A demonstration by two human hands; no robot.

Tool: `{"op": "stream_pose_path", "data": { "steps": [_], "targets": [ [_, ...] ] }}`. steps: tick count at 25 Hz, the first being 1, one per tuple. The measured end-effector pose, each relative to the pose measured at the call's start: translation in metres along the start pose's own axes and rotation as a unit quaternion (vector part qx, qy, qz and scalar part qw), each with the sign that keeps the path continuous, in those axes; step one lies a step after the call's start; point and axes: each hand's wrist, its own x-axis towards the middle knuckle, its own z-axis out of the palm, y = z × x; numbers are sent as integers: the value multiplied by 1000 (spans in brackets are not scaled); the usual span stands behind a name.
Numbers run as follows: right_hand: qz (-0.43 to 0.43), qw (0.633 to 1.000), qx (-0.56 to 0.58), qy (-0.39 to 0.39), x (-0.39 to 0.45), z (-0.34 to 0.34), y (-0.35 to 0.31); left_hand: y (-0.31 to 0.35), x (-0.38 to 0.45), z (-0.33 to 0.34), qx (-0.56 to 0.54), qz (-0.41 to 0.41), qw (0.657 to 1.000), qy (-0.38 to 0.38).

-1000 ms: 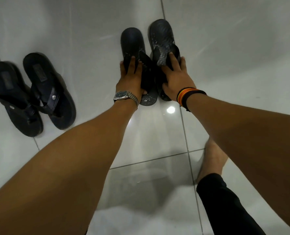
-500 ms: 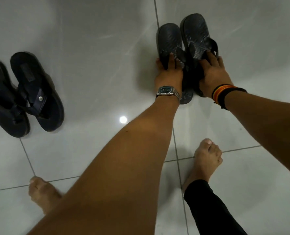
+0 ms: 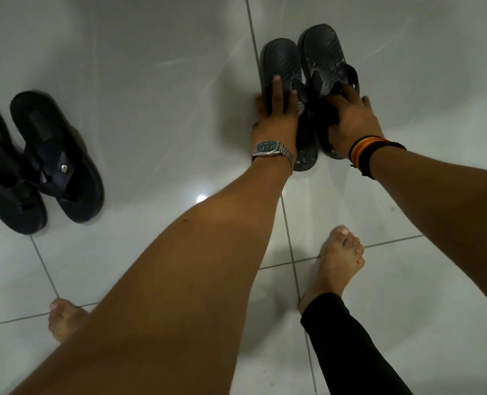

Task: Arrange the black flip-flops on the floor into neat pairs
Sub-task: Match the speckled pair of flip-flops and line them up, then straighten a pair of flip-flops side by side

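Two ribbed black flip-flops lie side by side on the white tiled floor at the upper right, toes pointing away from me. My left hand [image 3: 276, 115], with a metal watch on the wrist, grips the left flip-flop [image 3: 280, 64] at its strap. My right hand [image 3: 353, 121], with striped bands on the wrist, holds the right flip-flop [image 3: 320, 51] by its strap. A second pair of smooth black flip-flops sits at the left, one [image 3: 57, 158] beside the other [image 3: 5, 178], which is cut off by the frame's edge.
My bare right foot [image 3: 336, 263] stands on the tiles below the held pair, with a black trouser leg [image 3: 347, 346] above it. The toes of my left foot [image 3: 62, 317] show at the lower left. Grey grout lines cross the glossy floor.
The held pair has shifted right in the view and the left pair has slid toward the left edge. Both hands keep their hold on the straps. My feet have come into view.
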Motion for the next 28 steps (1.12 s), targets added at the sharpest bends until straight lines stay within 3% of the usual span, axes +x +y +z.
{"op": "stream_pose_path", "data": {
  "steps": [3, 6, 14, 17, 21, 28],
  "targets": [
    [41, 999, 10, 31, -24, -9, -29, -34, -27, -8, -3, 8, 999, 40],
    [11, 999, -12, 51, -50, 1, -95, -113, -67, -22, 37, -4, 996, 75],
    [-201, 976, 34, -78, -76, 130, -363, -440, -199, -76, 101, -146, 976, 126],
    [-211, 969, 12, -127, -74, 178, -434, -531, -221, -78, 89, -164, 980, 70],
    [-152, 979, 20, -137, -82, 221, -478, -587, -217, -62, 61, -141, 988, 2],
    [-128, 986, 39, -99, -104, 264, -560, -663, -232, -73, 25, -182, 983, 14]
  ]
}}
